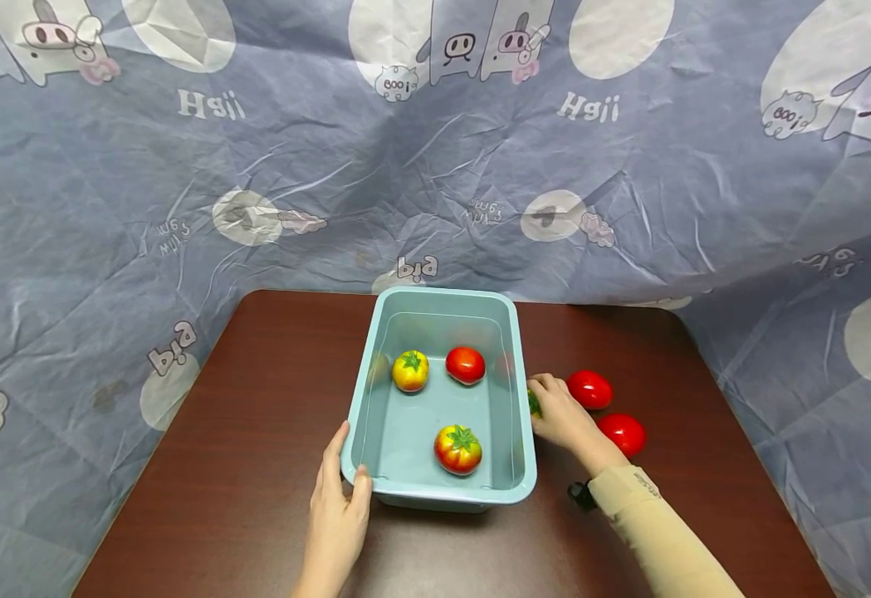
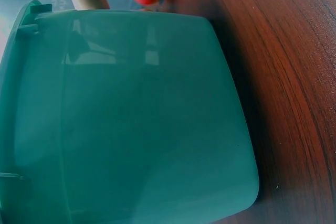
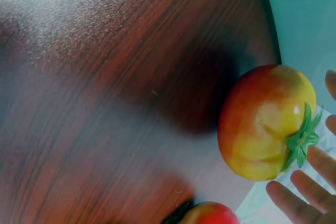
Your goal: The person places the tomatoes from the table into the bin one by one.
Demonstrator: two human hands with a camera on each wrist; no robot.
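A pale blue-green plastic tub (image 1: 441,495) stands on the table, its front wall (image 2: 136,119) filling much of the left wrist view. My left hand (image 1: 336,511) holds the near left corner, thumb at the front rim and fingers along the left side. Inside lie a yellow tomato (image 1: 410,371), a red tomato (image 1: 465,365) and a yellow-red tomato (image 1: 457,449) with green leaves. Beside the tub's right wall, my right hand (image 1: 555,411) reaches over another yellow-red tomato (image 3: 265,124). Its fingers (image 3: 294,203) are spread, with fingertips right at the leafy top.
Two more red tomatoes, a far one (image 1: 589,389) and a nearer one (image 1: 621,434), lie right of my right hand. A dark brown wooden table (image 1: 203,498) bears everything. Behind it hangs a grey-blue printed cloth (image 1: 375,183).
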